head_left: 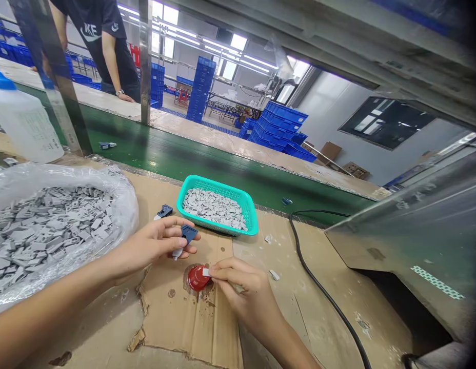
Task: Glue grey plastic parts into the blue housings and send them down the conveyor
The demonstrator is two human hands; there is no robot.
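Observation:
My left hand (164, 238) holds a dark blue plastic part (189, 233) with a light grey piece at its lower end. Pinched in my right hand (238, 279) is a small light grey piece (206, 272), right at the rim of a small red dish (197, 279). Whether the piece touches the dish's contents cannot be made out. The dish sits on a cardboard sheet (176, 318) with wet spots around it. Another dark blue part (164, 210) lies just behind my left hand. A turquoise basket (253, 220) of small light grey pieces stands behind the dish.
A plastic bag (128, 197) of grey pieces lies at the left, near a white bottle (24, 123). Beyond runs a green conveyor belt (222, 166) with a person (103, 46) across it. At right are a black cable (318, 282) and a metal panel (415, 241).

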